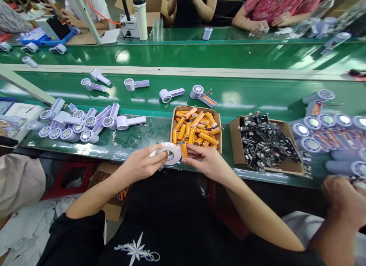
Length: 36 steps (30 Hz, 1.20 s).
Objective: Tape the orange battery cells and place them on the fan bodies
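Note:
My left hand [147, 161] is closed around a roll of white tape [172, 154]. In my right hand [206, 161] is an orange battery cell [183, 149], pinched between thumb and fingers, its side against or very near the roll's edge. Both hands meet at the bench's front edge. Just beyond them stands a cardboard box [172, 123] full of orange battery cells. To its right a second box [236, 142] holds a heap of black circuit boards [265, 138].
Lilac handheld fan bodies [85, 123] are piled at left; others [197, 91] lie along the green belt [243, 94]. Several fans [311, 123] with wires crowd the right, near a co-worker's hand [343, 197]. Other people [194, 7] sit across the line.

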{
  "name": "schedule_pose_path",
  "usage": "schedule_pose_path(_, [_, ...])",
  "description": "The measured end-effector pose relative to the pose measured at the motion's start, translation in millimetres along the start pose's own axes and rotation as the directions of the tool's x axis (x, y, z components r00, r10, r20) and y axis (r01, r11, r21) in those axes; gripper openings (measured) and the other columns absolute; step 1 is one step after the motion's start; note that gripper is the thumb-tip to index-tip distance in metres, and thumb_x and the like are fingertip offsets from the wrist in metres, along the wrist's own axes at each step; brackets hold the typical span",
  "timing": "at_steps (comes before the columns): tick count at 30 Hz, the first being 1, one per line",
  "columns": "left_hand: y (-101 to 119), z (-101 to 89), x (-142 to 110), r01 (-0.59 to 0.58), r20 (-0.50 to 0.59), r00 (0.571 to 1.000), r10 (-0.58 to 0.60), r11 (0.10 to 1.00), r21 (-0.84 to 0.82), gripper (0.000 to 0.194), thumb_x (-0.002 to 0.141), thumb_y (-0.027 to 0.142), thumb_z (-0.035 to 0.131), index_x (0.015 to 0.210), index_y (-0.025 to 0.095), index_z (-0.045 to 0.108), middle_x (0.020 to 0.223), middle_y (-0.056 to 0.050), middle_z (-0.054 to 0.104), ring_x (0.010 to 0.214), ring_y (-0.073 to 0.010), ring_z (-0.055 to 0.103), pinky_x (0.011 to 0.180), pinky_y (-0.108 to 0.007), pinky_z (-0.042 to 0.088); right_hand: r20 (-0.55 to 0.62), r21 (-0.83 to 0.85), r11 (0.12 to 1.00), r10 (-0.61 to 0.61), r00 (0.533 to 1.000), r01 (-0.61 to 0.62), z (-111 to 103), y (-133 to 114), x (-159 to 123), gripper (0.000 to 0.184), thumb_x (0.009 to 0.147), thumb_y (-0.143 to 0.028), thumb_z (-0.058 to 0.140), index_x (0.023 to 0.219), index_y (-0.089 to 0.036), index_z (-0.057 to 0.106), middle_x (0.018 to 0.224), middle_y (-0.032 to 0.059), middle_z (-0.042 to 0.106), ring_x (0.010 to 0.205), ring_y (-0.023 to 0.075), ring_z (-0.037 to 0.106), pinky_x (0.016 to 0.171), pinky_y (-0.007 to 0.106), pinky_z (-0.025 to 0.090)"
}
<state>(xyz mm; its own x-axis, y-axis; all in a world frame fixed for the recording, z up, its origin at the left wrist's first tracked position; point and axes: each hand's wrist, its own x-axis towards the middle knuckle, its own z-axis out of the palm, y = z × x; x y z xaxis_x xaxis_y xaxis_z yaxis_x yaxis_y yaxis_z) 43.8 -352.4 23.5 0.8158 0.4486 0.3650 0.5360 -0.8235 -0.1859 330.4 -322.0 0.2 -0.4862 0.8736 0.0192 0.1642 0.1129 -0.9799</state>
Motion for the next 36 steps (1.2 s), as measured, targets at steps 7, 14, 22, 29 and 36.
schedule_pose_path(7, [-3, -9.8, 17, 0.015, -0.05, 0.999, -0.01, 0.996, 0.092, 0.04, 0.101, 0.01, 0.064, 0.139, 0.019, 0.065, 0.121, -0.005, 0.075, 0.1, -0.0175, 0.061, 0.096, -0.034, 0.056, -0.19, 0.415, 0.909, 0.121, 0.974, -0.032, 14, -7, 18, 0.045, 0.067, -0.04, 0.099, 0.105, -0.021, 0.082, 0.103, 0.0067, 0.084, 0.1, 0.03, 0.081, 0.095, 0.046, 0.068])
schedule_pose_path(14, [63, 48.1, 3, 0.14, -0.21, 0.958, -0.195, 0.957, -0.252, 0.025, 0.101, 0.026, 0.069, 0.126, 0.022, 0.073, 0.089, -0.002, 0.073, 0.081, -0.0152, 0.055, 0.079, -0.031, 0.047, -0.679, 0.519, 0.794, 0.159, 0.716, 0.316, 22, 18, 23, 0.045, 0.063, -0.037, 0.102, 0.098, -0.023, 0.077, 0.097, 0.0038, 0.083, 0.087, 0.0215, 0.08, 0.084, 0.035, 0.068])
schedule_pose_path(22, [-30, 64.0, -68, 0.439, 0.109, 0.898, -0.427, 0.843, -0.312, 0.042, 0.098, 0.047, 0.07, 0.131, 0.023, 0.072, 0.118, -0.01, 0.078, 0.116, -0.0287, 0.062, 0.092, -0.043, 0.059, -0.699, 0.296, 0.867, -0.091, 0.71, 0.401, -69, 42, 18, 0.052, 0.079, -0.032, 0.093, 0.123, -0.033, 0.065, 0.107, -0.0002, 0.082, 0.099, 0.0209, 0.08, 0.084, 0.035, 0.068])
schedule_pose_path(29, [-145, 113.8, 90, 0.534, 0.253, 0.838, -0.484, 0.824, -0.192, 0.042, 0.113, 0.033, 0.036, 0.14, 0.017, 0.064, 0.131, -0.012, 0.071, 0.117, -0.0211, 0.065, 0.104, -0.038, 0.054, -0.625, 0.273, 0.907, -0.087, 0.776, 0.321, -34, 62, 26, 0.064, 0.077, -0.045, 0.092, 0.126, -0.029, 0.055, 0.094, 0.0041, 0.084, 0.089, 0.0283, 0.083, 0.077, 0.042, 0.07])
schedule_pose_path(36, [-187, 150.7, 200, 0.602, 0.388, 0.732, -0.56, 0.799, 0.018, 0.051, 0.093, 0.053, 0.074, 0.133, 0.021, 0.071, 0.153, -0.018, 0.056, 0.142, -0.0363, 0.049, 0.118, -0.052, 0.042, -0.52, 0.372, 0.919, 0.092, 0.849, 0.128, -45, 63, 18, 0.064, 0.065, -0.042, 0.099, 0.116, -0.026, 0.064, 0.09, 0.0083, 0.084, 0.09, 0.034, 0.083, 0.078, 0.044, 0.071])
